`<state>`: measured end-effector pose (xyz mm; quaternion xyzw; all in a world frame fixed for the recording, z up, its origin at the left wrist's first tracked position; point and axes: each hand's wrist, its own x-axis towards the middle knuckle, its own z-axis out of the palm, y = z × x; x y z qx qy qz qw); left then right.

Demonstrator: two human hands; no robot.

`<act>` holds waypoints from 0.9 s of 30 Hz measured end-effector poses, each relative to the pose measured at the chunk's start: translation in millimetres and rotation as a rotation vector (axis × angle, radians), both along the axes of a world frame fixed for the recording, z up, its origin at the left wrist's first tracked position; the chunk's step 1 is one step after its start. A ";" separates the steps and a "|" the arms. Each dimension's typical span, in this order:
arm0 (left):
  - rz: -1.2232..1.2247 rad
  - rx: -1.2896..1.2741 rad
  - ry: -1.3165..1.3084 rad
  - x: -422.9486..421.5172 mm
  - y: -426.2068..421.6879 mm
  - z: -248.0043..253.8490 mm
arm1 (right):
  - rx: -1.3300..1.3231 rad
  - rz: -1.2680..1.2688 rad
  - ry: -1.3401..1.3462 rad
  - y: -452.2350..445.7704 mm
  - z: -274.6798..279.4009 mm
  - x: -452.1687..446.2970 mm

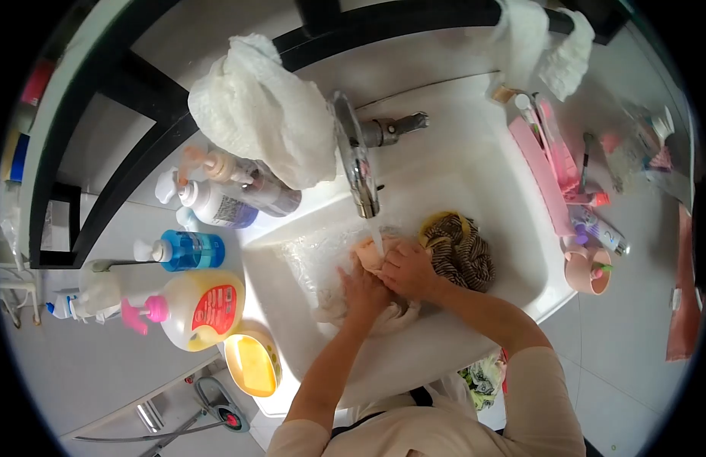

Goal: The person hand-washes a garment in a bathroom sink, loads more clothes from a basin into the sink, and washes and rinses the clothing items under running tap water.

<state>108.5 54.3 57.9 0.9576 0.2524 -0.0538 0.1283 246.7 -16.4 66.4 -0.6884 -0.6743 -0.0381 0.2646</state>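
Note:
My left hand (pixel 363 291) and my right hand (pixel 408 268) are close together in the white sink (pixel 475 335), both on a wet, pale peach cloth (pixel 368 254). The fingers of both hands are pressed into the cloth and bent round its folds. Water runs from the chrome faucet (pixel 362 179) onto the cloth between them. Part of the cloth spreads below my hands, and their palms are hidden. Beside my right hand lies a bunched, dark striped cloth (pixel 460 255) with a yellow edge.
Left of the basin stand a yellow bottle (pixel 204 308) with a pink pump, a blue bottle (pixel 193 250) and a soap dish (pixel 252 364). A white towel (pixel 261 114) hangs beside the faucet. On the right are a pink holder (pixel 537 171) and a pink cup (pixel 587 270).

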 end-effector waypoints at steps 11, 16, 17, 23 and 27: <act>0.091 -0.079 -0.142 -0.5 -4.1 -12.6 | -0.260 -0.300 0.193 39.6 8.8 -17.7; 0.124 -0.064 -0.069 5.9 -1.0 -18.7 | -0.454 -0.201 0.177 47.5 -42.7 1.8; 0.191 0.008 -0.092 14.4 -2.5 -12.5 | -0.579 -0.261 0.232 58.2 -41.7 13.0; 0.156 -0.010 -0.196 -9.5 -9.8 -3.7 | -0.434 -0.415 -0.018 67.8 -21.6 23.0; 0.112 -0.139 -0.075 -10.5 -6.9 13.4 | -0.474 -0.367 0.178 50.1 7.9 3.7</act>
